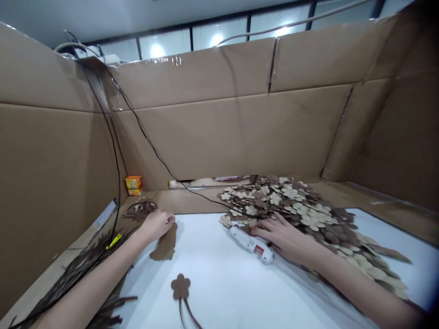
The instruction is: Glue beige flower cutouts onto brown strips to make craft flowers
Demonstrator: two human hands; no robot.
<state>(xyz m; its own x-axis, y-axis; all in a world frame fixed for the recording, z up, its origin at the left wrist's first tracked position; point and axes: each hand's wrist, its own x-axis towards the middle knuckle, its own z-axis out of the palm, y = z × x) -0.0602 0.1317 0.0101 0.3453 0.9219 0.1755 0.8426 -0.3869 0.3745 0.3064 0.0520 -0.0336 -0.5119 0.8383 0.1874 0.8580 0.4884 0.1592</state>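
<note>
My left hand (158, 225) is at the left back of the white board, its fingers curled together; whatever they hold is hidden. Right beside it lies a ragged brown scrap (164, 244). My right hand (279, 234) reaches with its fingers stretched out over the near edge of a heap of brown and cream flower cut-outs (310, 214). Just left of this hand, a white glue gun (250, 244) lies on its side, close to the thumb. In the front middle, a brown flower (180, 286) with two thin stems lies on the board.
Bundled dark strips (78, 269) lie at the left, with a yellow-green piece (114, 241) on them. Small brown pieces (141, 208) and an orange box (133, 185) sit behind. Cardboard walls (206, 137) enclose the white board (212, 269). A black cable (151, 144) hangs across the back.
</note>
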